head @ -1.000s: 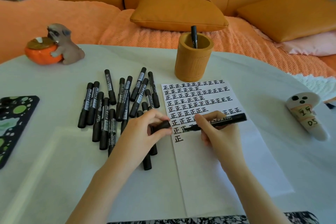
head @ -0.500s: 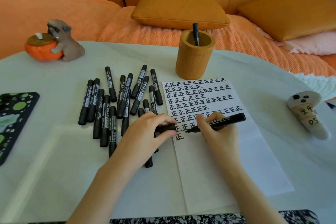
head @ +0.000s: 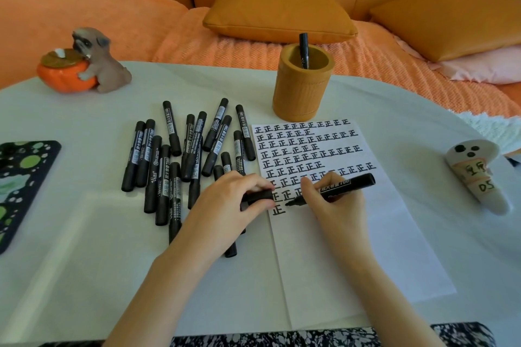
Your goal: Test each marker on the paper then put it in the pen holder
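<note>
The right hand point(head: 332, 205) grips an uncapped black marker point(head: 342, 185), fingers curled round the barrel near its writing end. The marker lies at a low slant, with its tip down on the paper point(head: 352, 248) close to the sheet's left edge, just above and right of the lowest written character. The upper part of the paper is filled with rows of the same black character and the lower part is blank.

The left hand point(head: 225, 205) pinches the black cap point(head: 258, 196) between thumb and fingers. It sits at the paper's left edge, with the cap's end reaching over the sheet.

Left of the paper, a loose pile of capped markers point(head: 174, 158) lies on the white table point(head: 84, 262), and the left hand covers a few of them.

Just beyond the paper's far edge stands the pen holder point(head: 303, 93), upright, with one capped marker in the holder point(head: 304, 49) leaning against its inner wall.

Right of the paper, well apart, lies a white ghost figure point(head: 476, 177). Far to the left and beyond the paper, a dog figurine point(head: 98, 62) hugs an orange pot point(head: 64, 76). A dark spotted mat point(head: 19, 186) lies farthest left of the paper, cut off by the frame.
</note>
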Available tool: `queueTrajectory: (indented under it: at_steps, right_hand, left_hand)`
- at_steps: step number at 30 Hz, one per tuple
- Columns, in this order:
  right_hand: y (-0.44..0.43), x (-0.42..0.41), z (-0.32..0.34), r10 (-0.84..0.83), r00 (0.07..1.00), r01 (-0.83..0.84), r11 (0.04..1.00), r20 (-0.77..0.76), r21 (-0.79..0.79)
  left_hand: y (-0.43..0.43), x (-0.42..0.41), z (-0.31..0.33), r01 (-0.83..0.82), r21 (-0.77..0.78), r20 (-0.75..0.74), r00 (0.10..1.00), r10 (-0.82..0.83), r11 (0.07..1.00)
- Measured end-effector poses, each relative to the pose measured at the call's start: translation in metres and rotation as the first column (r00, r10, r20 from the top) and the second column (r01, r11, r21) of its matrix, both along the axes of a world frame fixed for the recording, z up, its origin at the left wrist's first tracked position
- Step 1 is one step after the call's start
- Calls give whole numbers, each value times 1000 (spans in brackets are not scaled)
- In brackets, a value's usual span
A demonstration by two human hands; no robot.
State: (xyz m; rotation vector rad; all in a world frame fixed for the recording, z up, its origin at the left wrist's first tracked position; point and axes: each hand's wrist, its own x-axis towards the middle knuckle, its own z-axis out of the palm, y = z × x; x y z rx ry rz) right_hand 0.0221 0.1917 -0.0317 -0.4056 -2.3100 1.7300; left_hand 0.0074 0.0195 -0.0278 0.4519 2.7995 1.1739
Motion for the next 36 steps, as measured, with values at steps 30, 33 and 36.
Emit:
queueTrajectory:
  at_steps: [30,33,36]
  right_hand:
    - [3,1,1,14,1000,-13,1000,-15,9]
    - [3,0,0,6,1000,-6,1000,-13,17]
    - [4,1,2,-3,1000,3,1000,-2,2]
  left_hand:
    - [-1,0,0,7,-8,1,1000,-7,1000]
    - [-1,0,0,6,-4,4,1000,-6,1000]
    - [-1,0,0,7,-2,6,1000,-7,1000]
